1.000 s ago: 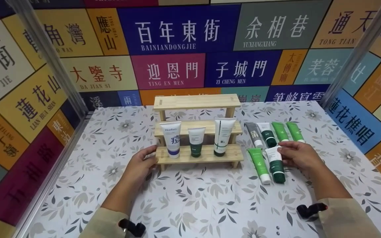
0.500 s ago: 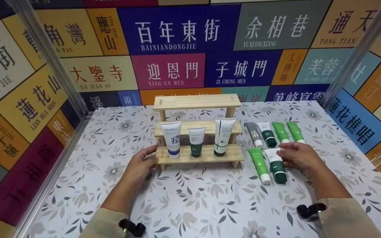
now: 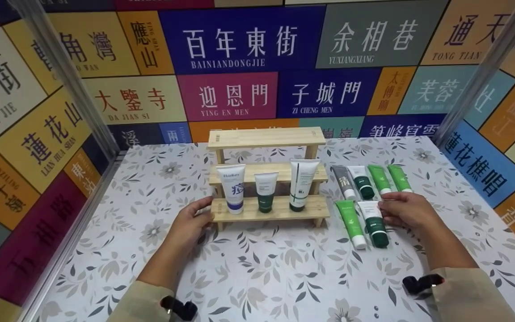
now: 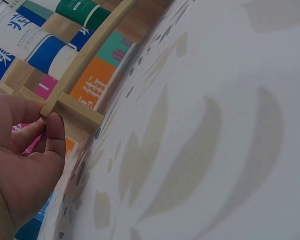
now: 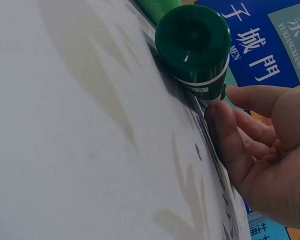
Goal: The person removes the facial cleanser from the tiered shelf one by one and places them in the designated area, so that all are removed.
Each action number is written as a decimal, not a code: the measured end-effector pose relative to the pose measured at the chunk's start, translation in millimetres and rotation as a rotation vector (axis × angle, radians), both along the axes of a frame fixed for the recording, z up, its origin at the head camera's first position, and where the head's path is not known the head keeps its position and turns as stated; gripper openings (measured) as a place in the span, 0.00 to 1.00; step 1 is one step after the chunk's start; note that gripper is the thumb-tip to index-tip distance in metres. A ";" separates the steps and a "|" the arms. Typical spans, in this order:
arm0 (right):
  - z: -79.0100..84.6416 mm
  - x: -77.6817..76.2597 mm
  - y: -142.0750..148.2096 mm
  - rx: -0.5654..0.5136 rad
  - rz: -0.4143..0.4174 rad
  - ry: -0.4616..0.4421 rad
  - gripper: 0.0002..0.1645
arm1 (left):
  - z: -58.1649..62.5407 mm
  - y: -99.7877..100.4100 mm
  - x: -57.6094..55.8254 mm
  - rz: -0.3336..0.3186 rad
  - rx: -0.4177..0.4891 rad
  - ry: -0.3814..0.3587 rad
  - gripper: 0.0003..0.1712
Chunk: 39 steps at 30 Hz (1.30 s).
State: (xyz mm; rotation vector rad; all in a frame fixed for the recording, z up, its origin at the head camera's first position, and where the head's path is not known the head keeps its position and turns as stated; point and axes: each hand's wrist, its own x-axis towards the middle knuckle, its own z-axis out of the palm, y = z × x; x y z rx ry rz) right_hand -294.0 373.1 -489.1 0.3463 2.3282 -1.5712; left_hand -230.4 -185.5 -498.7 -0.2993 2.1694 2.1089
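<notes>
My left hand (image 3: 191, 219) holds the left end of a three-tier wooden display stand (image 3: 268, 216). In the left wrist view, the thumb and fingers pinch the corner of its lowest shelf (image 4: 85, 55). On that shelf three squeeze tubes stand upright on their caps: a white and blue tube (image 3: 233, 188), a small white and green tube (image 3: 266, 191) and a tall white tube (image 3: 303, 183). To the right, my right hand (image 3: 411, 213) pinches the right edge of a white and dark green tube (image 3: 374, 223) lying on the table, its cap (image 5: 192, 42) facing me.
A bright green tube (image 3: 350, 223) lies left of the pinched one. Behind lie a grey tube (image 3: 343, 181), another white and green tube (image 3: 361, 181) and two green tubes (image 3: 379, 178). Sign-printed panels (image 3: 239, 40) enclose the patterned tabletop (image 3: 248, 277) at the back and sides.
The white and dark green tube has shifted slightly to the right at its cap end, and my right hand has moved a little right with it. My left hand and the stand stay put.
</notes>
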 end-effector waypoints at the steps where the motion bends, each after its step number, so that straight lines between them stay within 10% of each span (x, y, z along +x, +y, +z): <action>1: 0.0 0.0 0.0 -0.008 0.000 0.001 0.45 | -0.1 0.0 0.2 -0.001 -0.001 0.004 0.30; 25: 7.3 2.6 -6.0 0.040 0.015 -0.022 0.39 | 2.2 1.3 1.2 0.013 -0.012 -0.013 0.31; 33: 22.7 4.5 -25.0 0.148 -0.001 0.094 0.37 | 0.4 0.6 1.9 0.005 -0.002 0.004 0.31; 39: 35.0 13.1 -51.4 -0.005 0.023 0.217 0.30 | 1.4 -0.6 -0.3 0.010 -0.008 -0.032 0.30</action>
